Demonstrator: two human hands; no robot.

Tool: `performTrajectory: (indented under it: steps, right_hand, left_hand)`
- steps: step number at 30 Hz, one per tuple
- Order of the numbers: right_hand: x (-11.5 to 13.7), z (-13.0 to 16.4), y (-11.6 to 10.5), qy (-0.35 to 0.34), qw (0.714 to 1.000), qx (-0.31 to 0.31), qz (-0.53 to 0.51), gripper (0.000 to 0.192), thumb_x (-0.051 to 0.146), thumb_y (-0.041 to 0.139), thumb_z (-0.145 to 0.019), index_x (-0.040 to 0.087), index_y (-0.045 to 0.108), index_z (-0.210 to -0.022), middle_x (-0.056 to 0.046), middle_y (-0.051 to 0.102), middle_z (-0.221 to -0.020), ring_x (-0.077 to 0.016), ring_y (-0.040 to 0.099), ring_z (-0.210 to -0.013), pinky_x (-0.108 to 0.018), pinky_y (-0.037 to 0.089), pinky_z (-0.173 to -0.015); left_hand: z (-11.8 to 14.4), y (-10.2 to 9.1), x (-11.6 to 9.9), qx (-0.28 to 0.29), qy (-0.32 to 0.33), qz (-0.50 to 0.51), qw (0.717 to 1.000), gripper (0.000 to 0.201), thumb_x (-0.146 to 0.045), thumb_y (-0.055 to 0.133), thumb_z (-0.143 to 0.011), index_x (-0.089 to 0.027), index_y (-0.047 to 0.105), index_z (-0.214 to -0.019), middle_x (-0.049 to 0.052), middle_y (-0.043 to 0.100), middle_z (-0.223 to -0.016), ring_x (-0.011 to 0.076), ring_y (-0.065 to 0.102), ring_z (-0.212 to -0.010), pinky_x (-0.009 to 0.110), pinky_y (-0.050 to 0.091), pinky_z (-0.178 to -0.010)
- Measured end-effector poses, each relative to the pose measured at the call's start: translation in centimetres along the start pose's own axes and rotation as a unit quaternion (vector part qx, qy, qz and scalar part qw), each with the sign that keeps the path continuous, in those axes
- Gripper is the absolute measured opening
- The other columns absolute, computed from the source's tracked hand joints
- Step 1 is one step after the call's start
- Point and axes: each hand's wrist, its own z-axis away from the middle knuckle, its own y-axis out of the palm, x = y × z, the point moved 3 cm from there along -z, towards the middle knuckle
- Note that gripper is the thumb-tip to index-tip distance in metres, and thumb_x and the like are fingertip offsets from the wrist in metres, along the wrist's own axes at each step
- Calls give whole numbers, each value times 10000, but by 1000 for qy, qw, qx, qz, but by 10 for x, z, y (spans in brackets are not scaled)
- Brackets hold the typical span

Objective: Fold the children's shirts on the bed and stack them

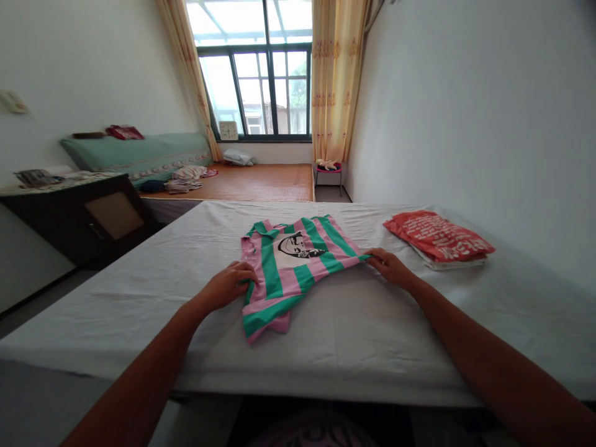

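A pink and green striped T-shirt (302,280) with a black and white print lies on the white-covered table, its collar end toward the left. My left hand (233,284) grips the shirt's left side near the collar, fingertips pinched on the cloth. With its fingers closed on the lower right corner, my right hand (385,266) holds the hem slightly raised. One sleeve droops toward me at the front left, and part of the shirt's underside shows there.
Folded red and white clothes (437,239) lie at the right by the wall. The white sheet (372,335) covers the table up to its front edge. Beyond stand a bed with a brown mat (265,180), a dark cabinet (93,220) and a small stool (328,169).
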Motion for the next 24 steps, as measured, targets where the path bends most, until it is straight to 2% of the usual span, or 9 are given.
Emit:
performTrajectory:
  steps: [4, 8, 11, 14, 17, 19, 21, 22, 24]
  right_hand:
    - [12, 10, -18, 49, 990, 37, -130, 322, 498, 521, -874, 190, 616, -876, 6, 539, -695, -134, 480, -633, -256, 403, -603]
    - [14, 18, -16, 81, 971, 101, -199, 362, 518, 557, -858, 167, 613, -927, 2, 543, -728, -115, 468, -631, -238, 380, -582]
    - [7, 11, -4, 88, 965, 179, -170, 399, 531, 550, -849, 157, 627, -961, -7, 570, -762, -119, 482, -652, -239, 389, -601]
    - [1, -20, -2, 71, 974, 201, -78, 390, 534, 562, -812, 156, 651, -846, 4, 569, -713, -120, 469, -638, -239, 388, -604]
    - [6, -74, -19, 58, 992, 115, -2, 359, 522, 595, -749, 168, 622, -697, 9, 550, -652, -126, 456, -625, -239, 381, -582]
    - [19, -115, -42, 59, 998, -19, 5, 344, 518, 585, -744, 179, 589, -687, 5, 550, -647, -125, 449, -609, -238, 373, -557]
    - [40, -149, -69, 28, 986, -165, -13, 341, 524, 547, -779, 186, 570, -733, 15, 509, -613, -117, 422, -574, -234, 355, -524]
    - [52, -161, -81, -2, 975, -221, -29, 344, 529, 527, -802, 190, 563, -755, 22, 491, -605, -114, 418, -569, -231, 354, -522]
    - [76, -173, -101, -70, 951, -296, -55, 338, 527, 503, -846, 198, 554, -788, 33, 470, -612, -106, 426, -576, -225, 370, -543]
  left_hand:
    - [4, -9, -12, 33, 27, 94, 995, 196, -273, 527, -863, -227, 676, -981, 43, 670, -1054, 195, 598, -1004, 302, 452, -933]
    - [7, -10, -19, 93, 74, 132, 984, 195, -278, 578, -839, -234, 694, -990, 57, 670, -1076, 207, 592, -1053, 314, 431, -974]
    - [-3, -2, -16, 101, 97, 117, 983, 241, -239, 567, -820, -268, 720, -1005, 53, 683, -1060, 212, 605, -1030, 320, 436, -967]
    - [-35, 2, 1, 71, 53, 96, 991, 274, -221, 529, -793, -263, 742, -959, 34, 716, -972, 209, 643, -920, 296, 476, -873]
    - [-86, -15, 25, 23, -23, 97, 995, 277, -201, 535, -714, -239, 760, -870, -1, 726, -801, 194, 653, -768, 255, 494, -725]
    - [-122, -44, 40, -62, -93, 119, 987, 260, -190, 549, -669, -207, 759, -822, -15, 678, -639, 171, 616, -638, 235, 478, -610]
    - [-152, -84, 47, -208, -110, 197, 952, 281, -233, 559, -702, -144, 746, -892, -20, 631, -580, 132, 547, -523, 222, 443, -523]
    - [-162, -106, 47, -288, -100, 243, 921, 298, -262, 577, -721, -109, 735, -921, -18, 619, -577, 114, 522, -499, 216, 432, -510]
    - [-172, -142, 43, -393, -58, 313, 862, 376, -314, 627, -752, -57, 699, -1018, 3, 649, -668, 86, 523, -537, 215, 448, -556]
